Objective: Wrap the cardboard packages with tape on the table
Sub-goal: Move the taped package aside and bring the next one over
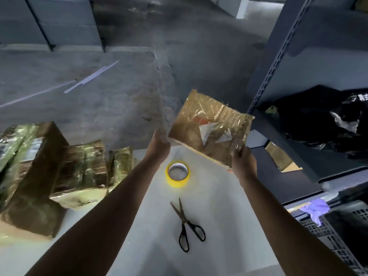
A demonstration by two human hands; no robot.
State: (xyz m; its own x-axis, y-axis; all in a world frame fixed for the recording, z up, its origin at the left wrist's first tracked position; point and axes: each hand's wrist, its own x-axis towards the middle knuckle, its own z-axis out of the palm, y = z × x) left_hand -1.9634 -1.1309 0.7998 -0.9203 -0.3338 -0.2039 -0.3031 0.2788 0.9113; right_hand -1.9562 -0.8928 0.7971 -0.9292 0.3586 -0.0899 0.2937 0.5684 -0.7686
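White table (219,206), concrete floor (119,106), shelving (278,66) rt.

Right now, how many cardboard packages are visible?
4. Held package between left hand and right hand; large package, middle package and small package at the left of the table. Shelf cardboard may be a fifth.

Left grip (159,143), right grip (244,163): outstretched, curled

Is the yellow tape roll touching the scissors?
Apart. The head view shows the yellow tape roll lying beyond the scissors, with a strip of bare white table between them.
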